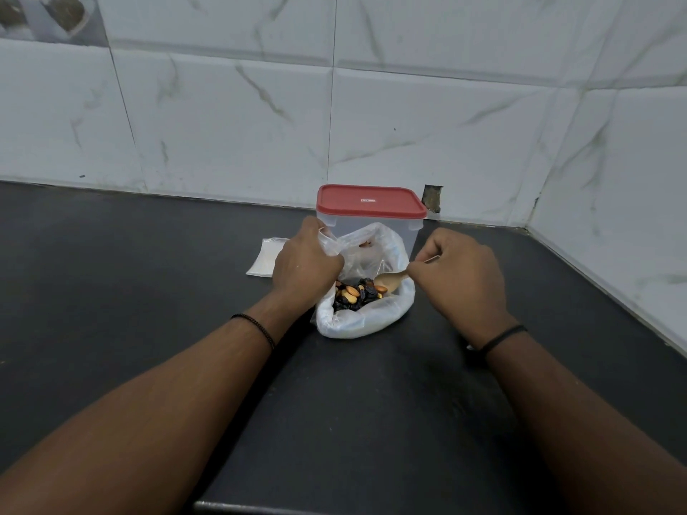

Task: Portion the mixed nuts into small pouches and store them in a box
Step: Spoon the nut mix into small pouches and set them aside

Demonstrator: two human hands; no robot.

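A clear plastic bag lies open on the dark counter, holding mixed nuts, almonds and dark raisins. My left hand grips the bag's upper left edge and holds it up. My right hand grips the handle of a wooden spoon, whose bowl rests in the nuts at the bag's right side. Behind the bag stands a clear box with its red lid on. Small empty pouches lie flat to the left, partly hidden by my left hand.
The black counter runs to a white marble-tiled wall at the back and at the right. A small dark hole in the wall sits just right of the box.
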